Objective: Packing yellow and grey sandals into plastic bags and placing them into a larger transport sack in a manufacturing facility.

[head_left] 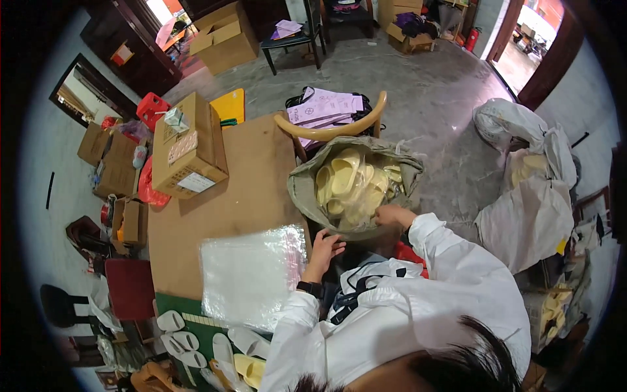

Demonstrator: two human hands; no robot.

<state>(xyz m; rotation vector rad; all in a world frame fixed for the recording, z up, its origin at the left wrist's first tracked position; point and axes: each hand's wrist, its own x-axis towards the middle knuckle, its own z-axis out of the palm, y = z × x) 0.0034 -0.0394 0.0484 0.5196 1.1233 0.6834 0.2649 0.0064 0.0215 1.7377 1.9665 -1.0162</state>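
Note:
A grey-green sack (300, 186) stands at the right side of the table, its mouth wide. Pale yellow slippers (343, 173) fill it, some wrapped in clear plastic. My right hand (394, 215) is at the sack's near right rim, fingers curled inward; what they grip, if anything, is hidden. Close to the near left rim is my left hand (326, 248), its fingers loosely stretched and slightly apart, holding nothing I can see. A stack of clear plastic bags (245, 277) lies on the table left of it.
The brown table (255, 176) carries a cardboard box (189, 147) at its far left. White slippers (186, 340) lie on a green mat (204, 333) near me. Behind the sack is a wooden chair (336, 132) with purple printed sheets. White sacks (526, 219) stand on the right.

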